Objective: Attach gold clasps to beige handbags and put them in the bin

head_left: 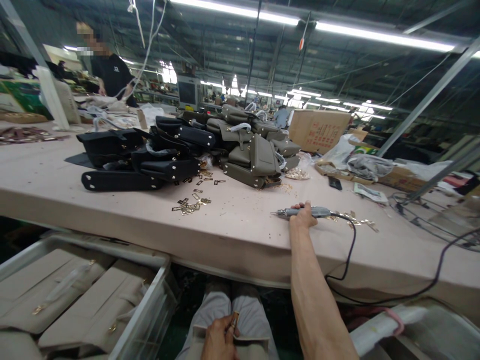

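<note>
My right hand (304,217) is closed around a grey corded electric screwdriver (319,212), which lies low over the table with its thin tip pointing left. Down at my lap, my left hand (219,336) pinches a small gold metal piece (235,319) at the edge of a beige bag (252,347). Most of that bag is cut off by the lower frame edge. Small metal plates (190,206) are scattered on the table, and more gold plates (354,218) lie right of the screwdriver.
Black bags (123,162) and olive bags (251,157) are heaped on the table (232,230). A crate (165,270) of beige bags stands lower left. The screwdriver's cord (350,255) trails right. A phone (335,183) lies near a carton (318,130). A person (114,75) stands at back left.
</note>
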Action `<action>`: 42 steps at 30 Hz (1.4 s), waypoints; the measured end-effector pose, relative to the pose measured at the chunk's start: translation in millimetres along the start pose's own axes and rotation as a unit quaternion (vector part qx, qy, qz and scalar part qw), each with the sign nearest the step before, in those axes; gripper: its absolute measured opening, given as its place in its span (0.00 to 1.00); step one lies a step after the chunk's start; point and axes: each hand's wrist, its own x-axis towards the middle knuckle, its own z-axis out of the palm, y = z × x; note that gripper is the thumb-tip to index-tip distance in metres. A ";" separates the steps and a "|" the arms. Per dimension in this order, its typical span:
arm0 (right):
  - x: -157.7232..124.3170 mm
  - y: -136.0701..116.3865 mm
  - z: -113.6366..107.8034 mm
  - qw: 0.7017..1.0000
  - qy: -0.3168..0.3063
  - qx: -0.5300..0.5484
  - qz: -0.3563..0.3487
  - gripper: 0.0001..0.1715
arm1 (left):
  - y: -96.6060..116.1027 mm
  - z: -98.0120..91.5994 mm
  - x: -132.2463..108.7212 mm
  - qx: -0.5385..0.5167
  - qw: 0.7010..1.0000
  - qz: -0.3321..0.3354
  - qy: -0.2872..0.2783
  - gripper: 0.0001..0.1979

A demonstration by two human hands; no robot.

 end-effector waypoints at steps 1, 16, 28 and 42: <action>-2.7 -3.5 -0.2 1.000 -0.009 0.003 0.007 0.25 | -0.1 1.3 1.6 -0.015 1.000 -0.008 0.003 0.12; -134.5 -92.6 -143.5 0.974 -0.195 -0.032 0.114 0.15 | 6.5 8.2 4.1 -0.081 0.994 -0.074 -0.004 0.13; -224.8 -37.6 -221.9 0.969 -0.135 -0.183 0.101 0.23 | 0.5 7.2 -1.3 -0.180 0.978 -0.105 0.002 0.08; -231.0 -16.7 -222.2 0.961 -0.162 -0.211 0.070 0.26 | -8.1 6.5 2.0 -0.178 0.979 -0.102 -0.007 0.08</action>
